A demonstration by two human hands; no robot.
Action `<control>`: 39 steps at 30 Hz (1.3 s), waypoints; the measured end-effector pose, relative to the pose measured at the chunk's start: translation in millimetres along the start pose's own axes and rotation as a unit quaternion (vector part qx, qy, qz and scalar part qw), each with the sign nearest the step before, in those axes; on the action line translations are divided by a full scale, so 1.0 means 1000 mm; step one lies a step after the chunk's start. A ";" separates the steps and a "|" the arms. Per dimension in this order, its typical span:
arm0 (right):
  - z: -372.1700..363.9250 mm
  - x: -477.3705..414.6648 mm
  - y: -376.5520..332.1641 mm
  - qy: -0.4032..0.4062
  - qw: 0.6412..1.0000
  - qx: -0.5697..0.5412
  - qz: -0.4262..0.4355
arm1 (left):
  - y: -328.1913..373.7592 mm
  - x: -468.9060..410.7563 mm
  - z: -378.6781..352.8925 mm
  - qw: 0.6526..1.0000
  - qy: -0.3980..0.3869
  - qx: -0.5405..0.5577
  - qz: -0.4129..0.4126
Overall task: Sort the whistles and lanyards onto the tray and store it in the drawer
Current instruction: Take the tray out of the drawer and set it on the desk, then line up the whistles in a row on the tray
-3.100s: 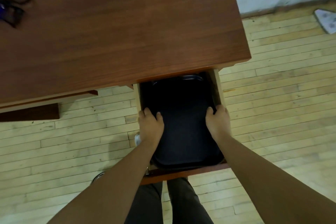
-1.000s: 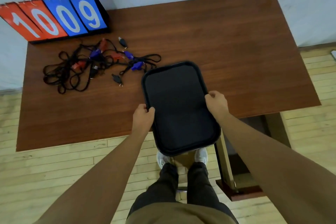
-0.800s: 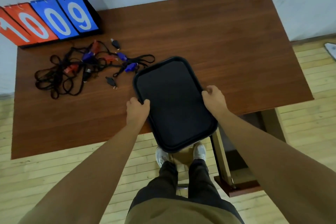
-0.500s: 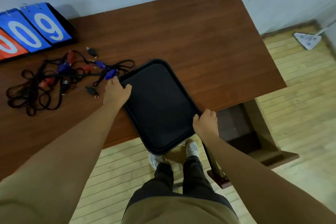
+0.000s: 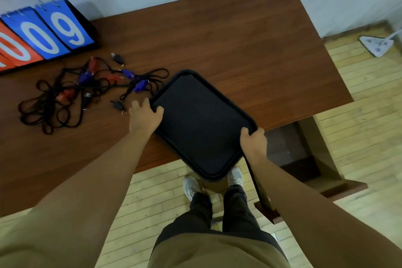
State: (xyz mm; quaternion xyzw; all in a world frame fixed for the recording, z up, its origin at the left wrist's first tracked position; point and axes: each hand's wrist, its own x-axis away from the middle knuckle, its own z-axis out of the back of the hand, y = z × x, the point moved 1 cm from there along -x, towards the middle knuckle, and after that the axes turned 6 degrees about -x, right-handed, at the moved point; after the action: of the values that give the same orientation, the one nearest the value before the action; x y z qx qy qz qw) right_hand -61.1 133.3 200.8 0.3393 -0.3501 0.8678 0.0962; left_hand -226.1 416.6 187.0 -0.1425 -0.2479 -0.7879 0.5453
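As left hand (image 5: 144, 116) and right hand (image 5: 253, 140) fingers grip its rim, the tray (image 5: 200, 124) looks matte black.

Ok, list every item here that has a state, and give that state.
Tray: empty, near end overhanging the table edge.
Left hand: grips the tray's left rim.
Right hand: grips the tray's right rim.
Lanyards: tangled in a pile, off the tray.
Whistles: on the table, none on the tray.
Drawer: open.
Scoreboard: blue cards read 09.
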 end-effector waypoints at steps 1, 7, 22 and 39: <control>0.002 -0.003 -0.004 0.004 1.000 0.008 0.010 | -0.006 0.004 -0.003 1.000 -0.005 0.016 0.013; 0.006 -0.013 -0.040 0.017 0.996 0.033 0.083 | -0.036 0.044 -0.023 0.996 -0.017 0.073 0.055; -0.026 -0.051 -0.093 -0.081 0.984 0.032 0.157 | -0.069 0.060 -0.037 0.986 0.018 0.153 0.069; -0.034 -0.052 -0.106 -0.104 0.977 0.083 0.166 | -0.063 0.057 -0.024 0.988 0.004 0.136 0.080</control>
State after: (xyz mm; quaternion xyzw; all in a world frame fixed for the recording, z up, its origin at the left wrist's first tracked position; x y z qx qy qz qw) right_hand 2.9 237.5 206.3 0.3720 -0.3366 0.8575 -0.1142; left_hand -304.2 376.9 180.5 -0.0834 -0.3381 -0.7015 0.6218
